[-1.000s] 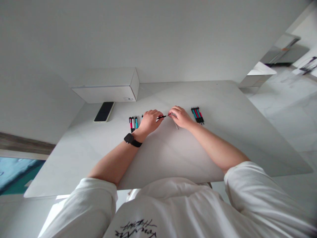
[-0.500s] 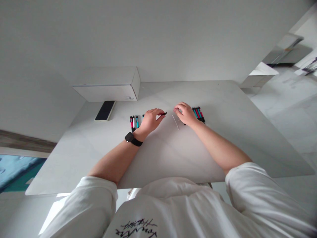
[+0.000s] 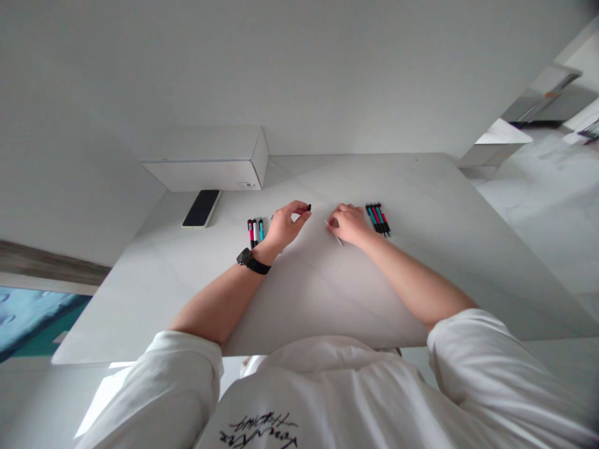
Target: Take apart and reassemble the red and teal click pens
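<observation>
My left hand (image 3: 286, 226) pinches a small black pen part (image 3: 309, 207) between thumb and fingertips, just above the table. Over on the right, my right hand (image 3: 349, 223) has its thumb and fingers closed on a thin, pale pen refill (image 3: 340, 241), which slants across the tabletop. Beside that hand lies a row of several pens (image 3: 378, 218) in teal, red and black. A red pen (image 3: 250, 231), a white pen (image 3: 255, 231) and a teal pen (image 3: 261, 229) lie left of my left hand, which partly covers the group.
A white box (image 3: 206, 174) stands against the wall at the back left of the white table (image 3: 309, 293). In front of it lies a phone (image 3: 201, 209). A black watch (image 3: 253, 261) is on my left wrist.
My right hand has come down and closed on the refill, which has turned slightly. My left hand has tilted the black part and raised it a little.
</observation>
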`<state>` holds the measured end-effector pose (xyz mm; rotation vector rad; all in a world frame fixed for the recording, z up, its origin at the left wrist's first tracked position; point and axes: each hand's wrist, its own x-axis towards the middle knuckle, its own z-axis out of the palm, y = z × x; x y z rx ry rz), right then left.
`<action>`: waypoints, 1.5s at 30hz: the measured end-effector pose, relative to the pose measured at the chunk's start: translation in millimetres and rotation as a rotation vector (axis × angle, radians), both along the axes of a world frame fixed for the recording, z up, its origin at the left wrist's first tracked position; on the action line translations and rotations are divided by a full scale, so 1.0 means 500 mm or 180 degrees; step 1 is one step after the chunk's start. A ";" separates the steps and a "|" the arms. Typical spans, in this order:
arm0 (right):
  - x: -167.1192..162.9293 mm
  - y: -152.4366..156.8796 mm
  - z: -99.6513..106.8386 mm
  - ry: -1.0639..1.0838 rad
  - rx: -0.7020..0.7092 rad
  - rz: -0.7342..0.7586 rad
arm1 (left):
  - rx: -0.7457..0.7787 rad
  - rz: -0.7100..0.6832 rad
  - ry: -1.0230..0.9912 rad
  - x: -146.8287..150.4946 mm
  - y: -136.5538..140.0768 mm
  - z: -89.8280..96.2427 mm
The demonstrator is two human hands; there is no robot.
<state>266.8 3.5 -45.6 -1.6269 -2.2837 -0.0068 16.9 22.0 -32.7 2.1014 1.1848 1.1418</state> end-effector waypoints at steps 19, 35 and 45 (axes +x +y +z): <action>0.011 0.005 0.080 0.2552 -0.1667 0.0604 | 0.0317 -0.0033 0.0433 -0.005 0.005 -0.008; -0.014 0.009 0.076 0.4888 -0.1400 0.0410 | 0.0478 -0.0283 0.0941 -0.003 -0.006 0.004; -0.018 0.013 0.069 0.4957 -0.1248 0.0326 | 0.0497 -0.0258 0.0945 -0.003 -0.007 0.004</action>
